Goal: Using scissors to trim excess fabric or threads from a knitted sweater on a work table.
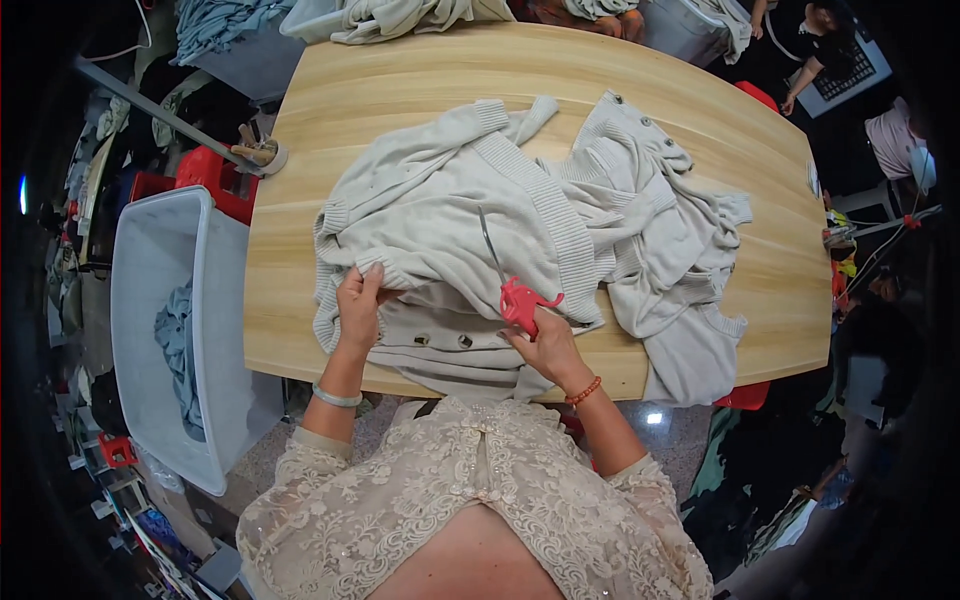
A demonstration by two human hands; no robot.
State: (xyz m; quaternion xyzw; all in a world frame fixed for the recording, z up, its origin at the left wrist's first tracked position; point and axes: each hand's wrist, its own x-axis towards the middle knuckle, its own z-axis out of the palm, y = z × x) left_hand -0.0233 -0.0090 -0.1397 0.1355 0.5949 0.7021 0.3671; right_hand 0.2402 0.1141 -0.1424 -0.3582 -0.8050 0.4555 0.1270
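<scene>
A cream knitted cardigan (430, 210) lies spread and rumpled on the table in front of me, a few dark buttons showing near its lower edge. At its left side my left hand (358, 303) pinches a ribbed edge of the knit between thumb and fingers. My right hand (548, 345) is wrapped round a red air blow gun (522, 303) at the cardigan's lower part. The gun's long, thin, slightly curved metal nozzle points up and left over the fabric. A second cream buttoned garment (665, 220) lies crumpled to the right, against the first.
The wooden table (790, 300) has a curved far edge. Left of it stands a white bin (205, 340) with blue-grey fabric inside. Red stools (215, 180) and a metal pole (160, 110) are by the left corner. Fabric-filled bins (690, 25) and another person's arm (803, 82) are beyond the table.
</scene>
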